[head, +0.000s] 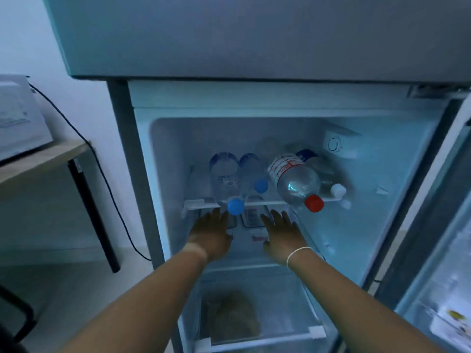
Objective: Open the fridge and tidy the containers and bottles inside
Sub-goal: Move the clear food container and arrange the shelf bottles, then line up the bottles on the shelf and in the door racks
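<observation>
The fridge (142, 161) stands open, its door (448, 225) swung to the right. On the upper glass shelf (201, 203) lie several clear bottles on their sides: two with blue caps (224, 177) (251, 171), a big red-capped bottle (293, 179) and a white-capped one (331, 184) behind it. My left hand (211, 235) and my right hand (283, 238) reach in below that shelf, fingers spread, holding nothing. Clear lidded containers (251, 217) sit on the lower shelf just beyond my fingertips, partly hidden by my hands.
A crisper drawer (257, 314) at the bottom holds something brownish. The thermostat box (339, 145) sits on the right inner wall. Left of the fridge stand a wooden table (43, 159) with black legs, a white appliance (20, 118) and a black cable (102, 174).
</observation>
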